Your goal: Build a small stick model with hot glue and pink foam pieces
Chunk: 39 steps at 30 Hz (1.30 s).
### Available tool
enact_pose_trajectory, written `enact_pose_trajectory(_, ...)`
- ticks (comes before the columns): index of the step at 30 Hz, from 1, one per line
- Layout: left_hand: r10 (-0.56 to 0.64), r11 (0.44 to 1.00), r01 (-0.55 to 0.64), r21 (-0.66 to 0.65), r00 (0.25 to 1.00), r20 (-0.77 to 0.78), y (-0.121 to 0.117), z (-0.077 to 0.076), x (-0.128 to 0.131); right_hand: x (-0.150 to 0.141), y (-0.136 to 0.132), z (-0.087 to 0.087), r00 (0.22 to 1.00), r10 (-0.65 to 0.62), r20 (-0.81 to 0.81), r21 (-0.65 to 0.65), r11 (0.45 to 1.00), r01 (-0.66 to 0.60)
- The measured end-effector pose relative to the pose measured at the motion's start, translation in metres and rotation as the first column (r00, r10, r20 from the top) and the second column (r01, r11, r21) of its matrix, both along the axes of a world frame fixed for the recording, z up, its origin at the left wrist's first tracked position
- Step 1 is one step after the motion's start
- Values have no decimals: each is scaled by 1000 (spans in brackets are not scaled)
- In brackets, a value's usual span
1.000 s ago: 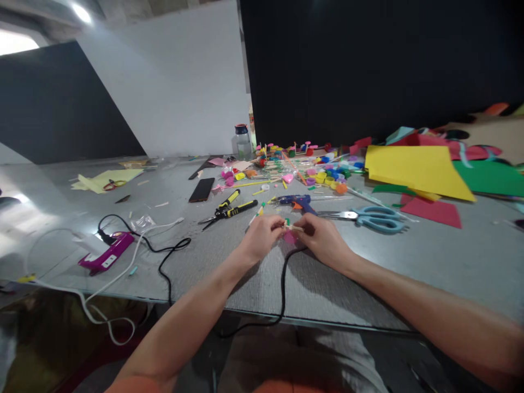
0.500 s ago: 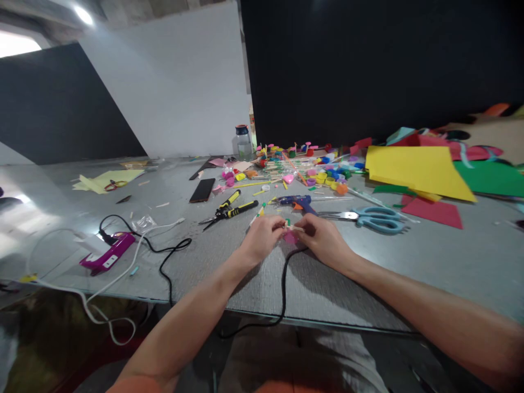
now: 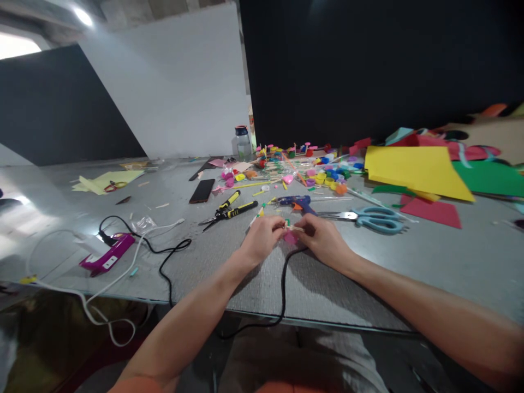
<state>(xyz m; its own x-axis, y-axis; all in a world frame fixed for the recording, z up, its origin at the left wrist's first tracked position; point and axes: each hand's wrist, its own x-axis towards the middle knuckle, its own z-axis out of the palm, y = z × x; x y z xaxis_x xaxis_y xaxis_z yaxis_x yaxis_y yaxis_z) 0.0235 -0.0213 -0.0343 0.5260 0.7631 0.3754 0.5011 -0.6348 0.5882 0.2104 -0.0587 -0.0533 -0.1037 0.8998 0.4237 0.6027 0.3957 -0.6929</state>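
- Left hand point(image 3: 262, 238) and right hand point(image 3: 322, 238) pinch a wooden-stick craft piece point(image 3: 295, 228) over the gray table point(image 3: 254, 292), toward its front edge.
- Farther from that edge, a glue gun point(image 3: 292, 201) lies beside scissors point(image 3: 360, 218).

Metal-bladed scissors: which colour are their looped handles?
Light blue looped handles, seen best in the head view.

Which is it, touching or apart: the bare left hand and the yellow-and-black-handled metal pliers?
Apart. The head view shows grey tabletop between the left hand and the pliers.

Both hands point(image 3: 262, 238) point(image 3: 326, 240) pinch a small pale stick point(image 3: 295, 228)
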Motion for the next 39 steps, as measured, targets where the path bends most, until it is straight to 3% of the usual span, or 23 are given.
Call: enact_pose_trajectory(39, 10, 1000, -10, -16, 1000, -16, 0, 2, 1, 0, 0, 2, 1000, -5, 17, -19, 1000, 5)
